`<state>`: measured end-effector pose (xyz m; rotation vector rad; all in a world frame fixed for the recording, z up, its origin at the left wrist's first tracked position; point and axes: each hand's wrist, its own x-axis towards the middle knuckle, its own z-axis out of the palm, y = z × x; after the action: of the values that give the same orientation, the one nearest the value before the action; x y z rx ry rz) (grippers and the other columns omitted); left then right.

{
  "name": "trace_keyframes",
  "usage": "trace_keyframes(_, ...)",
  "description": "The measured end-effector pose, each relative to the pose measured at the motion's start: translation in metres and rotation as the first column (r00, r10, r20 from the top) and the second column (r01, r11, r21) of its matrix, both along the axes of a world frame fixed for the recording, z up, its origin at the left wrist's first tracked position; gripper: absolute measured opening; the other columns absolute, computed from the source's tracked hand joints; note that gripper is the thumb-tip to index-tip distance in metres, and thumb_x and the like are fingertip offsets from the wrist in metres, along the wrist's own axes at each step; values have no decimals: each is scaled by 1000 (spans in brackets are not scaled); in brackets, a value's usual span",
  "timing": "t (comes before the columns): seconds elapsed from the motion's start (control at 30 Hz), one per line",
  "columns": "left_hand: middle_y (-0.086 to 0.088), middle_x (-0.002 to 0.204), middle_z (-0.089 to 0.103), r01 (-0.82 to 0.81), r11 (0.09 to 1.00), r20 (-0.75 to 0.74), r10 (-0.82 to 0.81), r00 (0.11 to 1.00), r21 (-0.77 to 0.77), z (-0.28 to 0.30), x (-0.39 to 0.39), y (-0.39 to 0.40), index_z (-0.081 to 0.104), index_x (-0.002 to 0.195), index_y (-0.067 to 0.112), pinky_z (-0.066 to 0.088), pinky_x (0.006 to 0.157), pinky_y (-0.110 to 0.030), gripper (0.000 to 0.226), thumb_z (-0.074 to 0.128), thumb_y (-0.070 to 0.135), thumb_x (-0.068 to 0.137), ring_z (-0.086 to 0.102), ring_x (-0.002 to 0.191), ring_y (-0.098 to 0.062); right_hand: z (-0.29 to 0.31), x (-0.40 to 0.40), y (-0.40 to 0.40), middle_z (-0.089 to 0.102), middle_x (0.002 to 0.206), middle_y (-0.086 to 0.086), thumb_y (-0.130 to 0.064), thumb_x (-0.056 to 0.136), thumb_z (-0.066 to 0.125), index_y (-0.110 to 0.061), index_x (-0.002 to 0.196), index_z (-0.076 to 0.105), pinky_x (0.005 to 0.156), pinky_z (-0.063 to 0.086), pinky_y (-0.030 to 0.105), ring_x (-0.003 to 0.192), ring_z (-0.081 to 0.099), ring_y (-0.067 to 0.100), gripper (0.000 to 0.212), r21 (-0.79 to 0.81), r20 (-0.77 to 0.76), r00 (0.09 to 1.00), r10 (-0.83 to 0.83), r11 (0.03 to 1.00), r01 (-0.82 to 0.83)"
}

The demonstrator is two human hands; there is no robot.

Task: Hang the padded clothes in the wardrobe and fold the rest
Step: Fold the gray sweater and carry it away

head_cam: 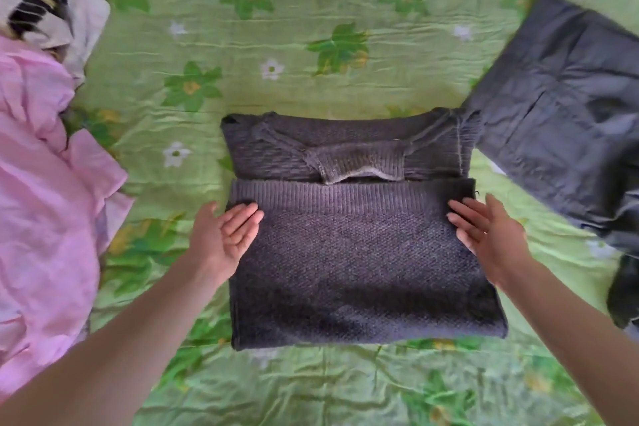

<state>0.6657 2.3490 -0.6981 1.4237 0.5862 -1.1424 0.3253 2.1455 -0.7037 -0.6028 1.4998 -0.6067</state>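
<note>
Head view of a bed covered by a green floral sheet [311, 28], with a dark knitted sweater [349, 252] lying at its centre. We see the sweater folded once across its width: the ribbed hem has been brought up to lie just below the neckline, so that the collar and shoulders remain exposed beyond it. The left hand [228, 235] and the right hand [484, 235] flank the upper corners of the folded layer, palms turned inward and fingers spread; neither grasps anything. The fingertips lie at the fabric's edges, though we cannot tell whether they rest on it or hover just above.

Progress, as we judge it: this one garment is partly folded (one more fold, or a final smoothing, seems to remain). A dark grey garment [560, 121] lies to the right, its near corner touching the sweater's shoulder; it appears flattened and perhaps already folded. A pink garment [45, 183] and a patterned cloth [41, 3] lie crumpled at the left, apparently unsorted.

Limits of the view: no wardrobe appears, so the hanging step cannot be assessed. The grey and pink items are cut off by the frame, and we cannot say whether any is padded. The sweater's sleeves are hidden, presumably tucked inside.
</note>
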Motion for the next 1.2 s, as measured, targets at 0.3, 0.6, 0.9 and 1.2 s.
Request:
trace_keyframes(0.3, -7, 163, 42, 425, 464, 629, -605, -489, 777, -54, -66, 25, 47, 154, 16, 30, 123, -51, 53, 46, 37, 106, 37, 152, -28, -42, -1, 51, 15, 173, -3, -60, 105, 30, -34, 165, 19, 125, 18, 43, 160, 10, 22, 66, 1, -958, 55, 283, 193, -981)
trace_keyframes(0.6, -9, 174, 16, 256, 211, 331, -655, -679, 943, -63, -67, 25, 28, 165, 20, 16, 128, -59, 68, 37, 50, 105, 14, 161, -33, -48, 0, 51, 7, 174, 0, -60, 106, 21, -30, 167, 9, 128, 17, 51, 161, 4, 23, 68, 118, -972, -78, 223, 173, -978)
trace_keyframes(0.9, -3, 175, 13, 389, 217, 425, -677, -601, 895, -52, -149, 70, 24, 166, 22, 22, 126, -60, 66, 34, 50, 108, 13, 162, -28, -39, -22, 124, 10, 174, -6, -61, 108, 29, -32, 166, 15, 124, 23, 51, 161, 8, 19, 66, 75, -956, -132, 262, -216, -974)
trace_keyframes(1.2, -6, 174, 19, 394, 191, 428, -578, -695, 899, -64, -98, 96, 29, 165, 21, 16, 128, -59, 77, 48, 54, 98, 18, 161, -29, -54, -72, 84, 19, 172, -3, -61, 101, 42, -27, 163, 28, 125, 26, 49, 159, 17, 21, 72, 63, -964, -115, 240, -217, -974)
